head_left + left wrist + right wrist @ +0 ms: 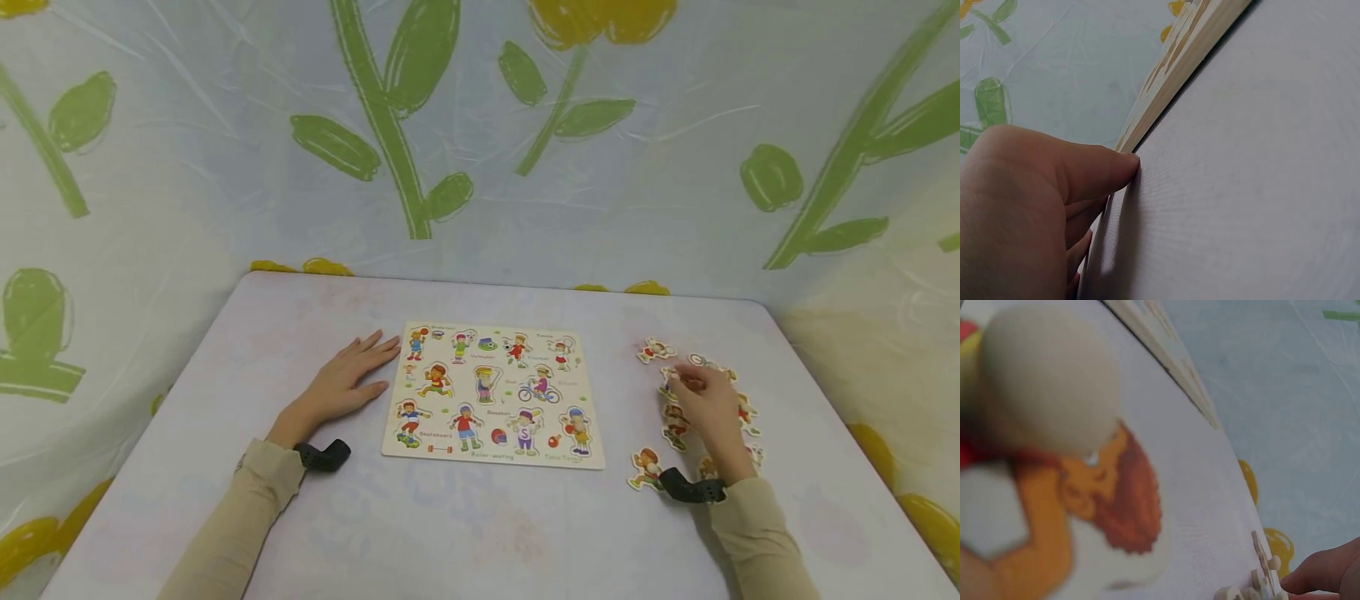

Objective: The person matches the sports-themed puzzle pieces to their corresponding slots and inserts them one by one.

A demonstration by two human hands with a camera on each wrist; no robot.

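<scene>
A wooden puzzle board (495, 396) with printed sports figures lies flat at the table's middle. My left hand (348, 379) rests palm down at its left side, fingers straight and spread, fingertips at the board's edge. In the left wrist view, the thumb (1100, 169) points to that edge. Over the loose puzzle pieces on the right, my right hand (705, 404) has thumb and fingers curled together and pinches a puzzle piece (665, 383), largely hidden under the fingers. The right wrist view shows the hand (1329, 572) beside small pegged pieces (1260, 565) at the lower right corner.
A single tennis-figure piece (656, 350) lies behind the right-hand group, and a running-figure piece (645, 468) in front of it. Close to the right wrist camera is a piece with a round wooden knob (1050, 378). A flower-patterned sheet (480, 208) surrounds the table.
</scene>
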